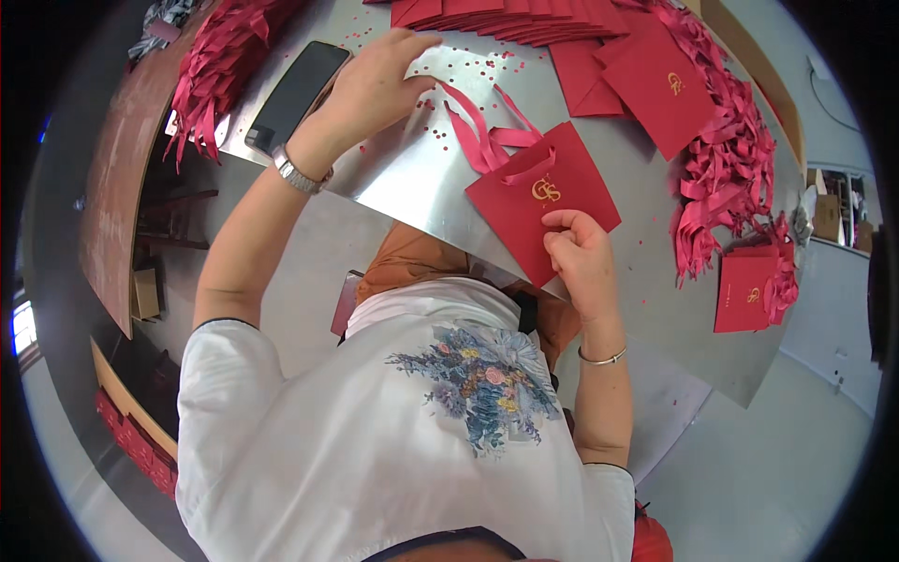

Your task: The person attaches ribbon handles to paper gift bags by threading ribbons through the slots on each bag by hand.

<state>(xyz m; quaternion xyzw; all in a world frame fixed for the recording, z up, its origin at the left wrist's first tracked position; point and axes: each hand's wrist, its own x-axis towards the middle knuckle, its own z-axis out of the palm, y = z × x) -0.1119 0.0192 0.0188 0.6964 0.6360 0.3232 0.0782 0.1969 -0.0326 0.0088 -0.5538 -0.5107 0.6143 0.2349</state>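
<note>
A flat red paper gift bag point(524, 201) with a gold emblem and red ribbon handles lies on the shiny metal table point(412, 178). My right hand point(579, 255) pinches its near lower edge. My left hand point(375, 80), with a metal watch on the wrist, reaches across the table and pinches the end of a red ribbon point(465, 105) that runs to the bag's top. The ribbon stretches between that hand and the bag.
A black phone point(296, 94) lies left of my left hand. Loose red ribbons point(220, 66) are heaped at far left and along the right point(735, 169). Flat red bags point(655, 84) are stacked at the top, another bag point(744, 292) at right. Red paper dots litter the table.
</note>
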